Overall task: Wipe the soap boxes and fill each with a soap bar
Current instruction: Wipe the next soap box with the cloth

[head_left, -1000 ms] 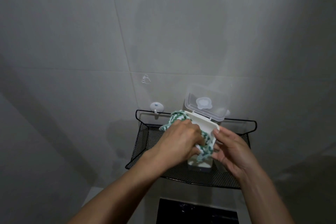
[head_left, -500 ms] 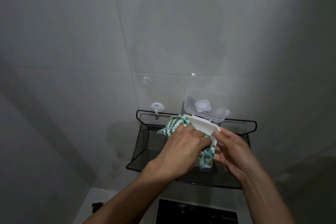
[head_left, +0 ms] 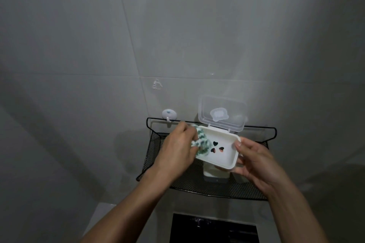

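A: L hand (head_left: 173, 150)?
B: Grip curled round a bunched green-and-white cloth (head_left: 64, 143)... wait, cloth is at the fingertips, pressed into the left end of the soap box.
A: Which box?
B: White soap box (head_left: 221, 152), held up above the black mesh shelf (head_left: 217, 185). Clear hinged lid (head_left: 222, 112) stands open, up and away from both hands, w/ a pale round patch in its middle.
A: R hand (head_left: 254, 162)?
B: Grip closed on the box's right end: thumb on the rim, fingers curled under the base.
A: Inside of box?
B: Tray w/ heart-shaped holes (head_left: 216, 147), just right of the cloth, btwn the two hands. No soap bar seen in it.
A: Anything under the box?
B: A white-and-grey container (head_left: 215, 175) sits on the shelf right below the box; can't tell what it is, mostly hidden.
A: Beyond the hands?
B: Grey tiled wall (head_left: 98, 45). White round wall hook (head_left: 169, 114) just above-left of the L hand, at the shelf's back rail. Dark glossy panel (head_left: 213, 229) below, btwn the forearms.
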Tool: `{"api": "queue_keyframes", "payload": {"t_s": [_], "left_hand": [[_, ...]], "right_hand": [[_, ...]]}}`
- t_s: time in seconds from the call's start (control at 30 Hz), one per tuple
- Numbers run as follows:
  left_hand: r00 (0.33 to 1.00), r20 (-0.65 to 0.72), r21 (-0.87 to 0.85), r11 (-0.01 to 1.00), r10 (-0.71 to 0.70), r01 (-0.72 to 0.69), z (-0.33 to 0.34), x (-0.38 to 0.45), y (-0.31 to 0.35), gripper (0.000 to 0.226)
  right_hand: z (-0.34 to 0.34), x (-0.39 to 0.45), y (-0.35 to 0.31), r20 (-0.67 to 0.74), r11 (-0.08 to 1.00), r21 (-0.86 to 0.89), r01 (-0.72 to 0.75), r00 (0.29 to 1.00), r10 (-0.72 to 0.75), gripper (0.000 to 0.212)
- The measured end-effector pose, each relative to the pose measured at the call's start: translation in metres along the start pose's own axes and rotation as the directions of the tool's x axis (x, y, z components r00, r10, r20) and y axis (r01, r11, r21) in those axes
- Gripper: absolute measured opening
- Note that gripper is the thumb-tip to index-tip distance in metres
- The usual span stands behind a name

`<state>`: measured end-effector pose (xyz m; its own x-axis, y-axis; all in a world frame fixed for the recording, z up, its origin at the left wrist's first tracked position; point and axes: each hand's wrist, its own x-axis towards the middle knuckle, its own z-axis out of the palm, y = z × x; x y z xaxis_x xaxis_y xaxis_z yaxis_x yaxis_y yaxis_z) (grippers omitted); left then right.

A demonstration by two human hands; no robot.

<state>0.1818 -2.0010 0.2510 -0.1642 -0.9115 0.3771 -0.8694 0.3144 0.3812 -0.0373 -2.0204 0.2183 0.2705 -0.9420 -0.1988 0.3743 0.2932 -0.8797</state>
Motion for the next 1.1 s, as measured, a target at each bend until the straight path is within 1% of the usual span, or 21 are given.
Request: {"api": "queue_keyframes", "payload": {"t_s": [0.07, 0.13, 0.2, 0.27, 0.33, 0.43, 0.5, 0.53, 0.63, 0.73, 0.83, 0.93, 1.0, 1.03, 1.1], "left_hand": [[0.995, -0.019, -0.011, 0.995, -0.099, 0.098, 0.004, 0.004, 0.001, 0.032], [0.986, -0.062, 0.019, 0.988, -0.155, 0.156, 0.006, 0.010, 0.002, 0.037], [0.976, -0.123, 0.047, 0.981, -0.179, 0.186, 0.007, 0.014, 0.004, 0.039], [0.971, -0.153, 0.036, 0.980, -0.186, 0.194, 0.009, 0.017, 0.006, 0.036], [0.966, -0.171, -0.011, 0.981, -0.194, 0.195, 0.010, 0.019, 0.007, 0.027], [0.963, -0.208, -0.093, 0.983, -0.172, 0.155, 0.015, 0.018, 0.009, 0.018], [0.957, -0.237, -0.138, 0.981, -0.168, 0.138, 0.018, 0.018, 0.008, 0.014], [0.952, -0.245, -0.157, 0.976, -0.187, 0.151, 0.020, 0.018, 0.005, 0.014], [0.939, -0.188, -0.173, 0.951, -0.287, 0.256, 0.025, 0.015, -0.012, 0.013], [0.940, -0.009, -0.090, 0.937, -0.341, 0.338, 0.036, 0.005, -0.023, 0.013], [0.920, 0.199, -0.026, 0.937, -0.337, 0.349, 0.048, -0.007, -0.026, 0.016], [0.892, 0.329, -0.014, 0.943, -0.310, 0.333, 0.049, -0.009, -0.029, 0.014], [0.889, 0.336, -0.022, 0.941, -0.310, 0.337, 0.042, -0.006, -0.030, 0.008], [0.898, 0.297, -0.024, 0.938, -0.323, 0.346, 0.036, -0.003, -0.031, 0.005], [0.921, 0.156, -0.080, 0.925, -0.356, 0.371, 0.021, 0.004, -0.031, 0.002]], "right_hand": [[0.002, 0.000, 0.001, 0.015, 1.000, -0.025, -0.007, 1.000, 0.007, 0.038], [0.004, 0.000, 0.002, 0.028, 0.999, -0.037, -0.026, 0.999, 0.027, 0.037], [0.006, 0.000, 0.004, 0.042, 0.998, -0.036, -0.044, 0.998, 0.045, 0.035], [0.003, 0.000, 0.004, 0.034, 0.998, -0.038, -0.046, 0.998, 0.048, 0.035], [0.000, 0.000, 0.001, 0.027, 0.998, -0.053, -0.044, 0.999, 0.046, 0.036], [-0.006, -0.001, -0.001, 0.008, 0.996, -0.067, -0.054, 0.998, 0.055, 0.037], [-0.008, -0.003, -0.003, -0.027, 0.995, -0.077, -0.062, 0.998, 0.060, 0.032], [-0.010, -0.004, -0.004, -0.052, 0.995, -0.080, -0.065, 0.997, 0.061, 0.029], [-0.017, -0.007, -0.014, -0.140, 0.994, -0.096, -0.056, 0.989, 0.043, 0.021], [-0.024, -0.009, -0.022, -0.173, 0.993, -0.110, -0.051, 0.984, 0.032, 0.020], [-0.025, -0.009, -0.024, -0.178, 0.985, -0.167, -0.052, 0.984, 0.022, 0.016], [-0.024, -0.010, -0.023, -0.182, 0.970, -0.239, -0.039, 0.983, -0.005, 0.018], [-0.024, -0.009, -0.023, -0.200, 0.962, -0.272, -0.035, 0.979, -0.021, 0.015], [-0.024, -0.009, -0.022, -0.211, 0.959, -0.281, -0.033, 0.977, -0.028, 0.015], [-0.023, -0.008, -0.023, -0.221, 0.954, -0.298, -0.026, 0.974, -0.042, 0.015]]}}
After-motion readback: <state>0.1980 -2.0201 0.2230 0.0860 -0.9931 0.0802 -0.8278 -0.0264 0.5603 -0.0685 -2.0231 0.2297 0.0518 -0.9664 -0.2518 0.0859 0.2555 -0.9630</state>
